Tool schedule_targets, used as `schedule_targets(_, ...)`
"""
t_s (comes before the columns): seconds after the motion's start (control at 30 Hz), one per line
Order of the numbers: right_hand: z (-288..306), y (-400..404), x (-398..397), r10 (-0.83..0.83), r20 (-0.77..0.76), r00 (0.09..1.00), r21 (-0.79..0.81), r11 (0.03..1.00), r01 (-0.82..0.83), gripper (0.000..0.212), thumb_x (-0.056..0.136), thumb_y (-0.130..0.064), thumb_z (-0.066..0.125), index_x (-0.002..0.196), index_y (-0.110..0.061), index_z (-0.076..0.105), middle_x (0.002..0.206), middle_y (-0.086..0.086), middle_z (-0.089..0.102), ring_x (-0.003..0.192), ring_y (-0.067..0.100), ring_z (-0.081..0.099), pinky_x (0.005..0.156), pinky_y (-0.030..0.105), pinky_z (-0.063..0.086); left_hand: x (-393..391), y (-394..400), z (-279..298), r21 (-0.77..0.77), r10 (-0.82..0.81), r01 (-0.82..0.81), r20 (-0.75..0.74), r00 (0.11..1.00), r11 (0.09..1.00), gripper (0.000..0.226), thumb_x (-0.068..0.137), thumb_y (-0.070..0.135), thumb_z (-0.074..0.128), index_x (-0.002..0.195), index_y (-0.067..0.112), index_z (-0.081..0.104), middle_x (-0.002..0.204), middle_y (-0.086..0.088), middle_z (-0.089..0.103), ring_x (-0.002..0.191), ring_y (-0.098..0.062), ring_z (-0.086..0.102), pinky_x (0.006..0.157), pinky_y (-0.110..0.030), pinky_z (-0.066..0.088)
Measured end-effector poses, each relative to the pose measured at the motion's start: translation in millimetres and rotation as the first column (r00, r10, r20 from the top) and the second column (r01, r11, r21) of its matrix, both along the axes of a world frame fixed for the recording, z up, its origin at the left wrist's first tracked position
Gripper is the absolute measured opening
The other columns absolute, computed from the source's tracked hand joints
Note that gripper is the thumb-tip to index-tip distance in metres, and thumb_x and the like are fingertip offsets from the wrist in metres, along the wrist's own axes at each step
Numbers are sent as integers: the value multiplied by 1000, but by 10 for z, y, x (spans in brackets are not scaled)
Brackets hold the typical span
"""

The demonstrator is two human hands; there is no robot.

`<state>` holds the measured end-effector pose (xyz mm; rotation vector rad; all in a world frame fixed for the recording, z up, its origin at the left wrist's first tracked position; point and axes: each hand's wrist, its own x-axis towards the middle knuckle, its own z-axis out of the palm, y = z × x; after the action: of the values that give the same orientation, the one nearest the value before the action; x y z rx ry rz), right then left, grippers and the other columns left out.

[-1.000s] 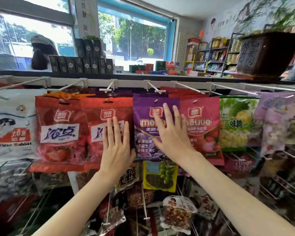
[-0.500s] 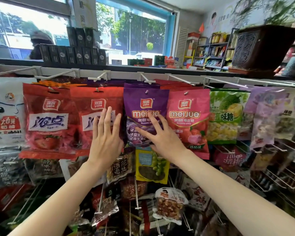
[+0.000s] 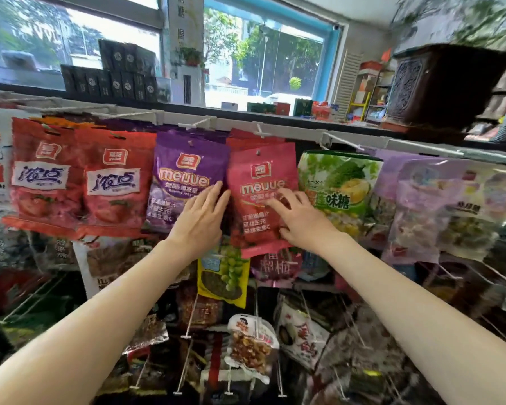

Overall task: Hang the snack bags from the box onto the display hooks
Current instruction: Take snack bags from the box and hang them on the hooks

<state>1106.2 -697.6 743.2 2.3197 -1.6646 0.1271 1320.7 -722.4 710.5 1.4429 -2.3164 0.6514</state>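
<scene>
Snack bags hang in a row from white hooks on the top rail (image 3: 348, 140). My left hand (image 3: 200, 219) lies flat with straight fingers on the lower right of the purple meijue bag (image 3: 184, 171). My right hand (image 3: 301, 220) rests with spread fingers on the pink-red meijue bag (image 3: 260, 182) beside it, the thumb under the bag's lower right edge. Two red bags (image 3: 79, 179) hang to the left and a green durian candy bag (image 3: 339, 188) to the right. No box is in view.
More bags hang on lower hooks, among them a yellow raisin bag (image 3: 222, 279) and a peanut bag (image 3: 251, 346). Pale purple bags (image 3: 427, 211) hang at the right. Dark boxes (image 3: 111, 74) and a large dark planter (image 3: 438, 83) stand on the shelf above.
Both hands have shifted right along the row: the left from the red bag to the purple bag, the right from the purple bag onto the pink-red one. The view moved right too.
</scene>
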Motion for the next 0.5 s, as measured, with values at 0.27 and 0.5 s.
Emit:
schedule_targets(0.27,259,-100,40,190,8,982,153,970,-189,66,92,-19,55,147,-27,20,144,15,26,122,34,43,99,40,41,-223,23,394,159,98,-42,-363,926,986,59,83,9,50,137,-2,30,132,-23,40,121,-39,39,105,-42,30)
schedule_targets(0.5,801,-233,-23,133,315,940,21,989,-147,67,92,-13,54,148,-8,18,155,10,13,136,27,34,110,32,32,-478,-165,1016,87,8,22,-335,942,996,54,91,5,43,142,5,27,140,-12,35,112,-37,54,89,-42,46)
